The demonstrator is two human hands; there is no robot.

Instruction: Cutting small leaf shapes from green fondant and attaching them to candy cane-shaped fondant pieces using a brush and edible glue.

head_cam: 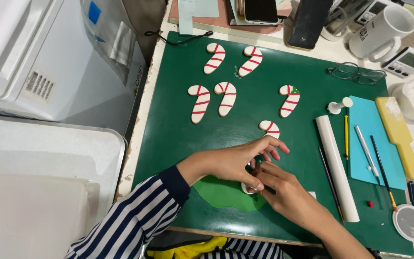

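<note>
I see my left hand [238, 160] and right hand [283, 189] meeting over the green sheet of rolled paste [224, 194] on the green mat [178, 134], both pinched narrow on a small white cutter [248, 188] that my fingers mostly hide. The left hand also covers the lower half of the nearest of 6 candy-cane cookies [270, 128]. The white rolling pin [336, 165] lies apart to the right.
</note>
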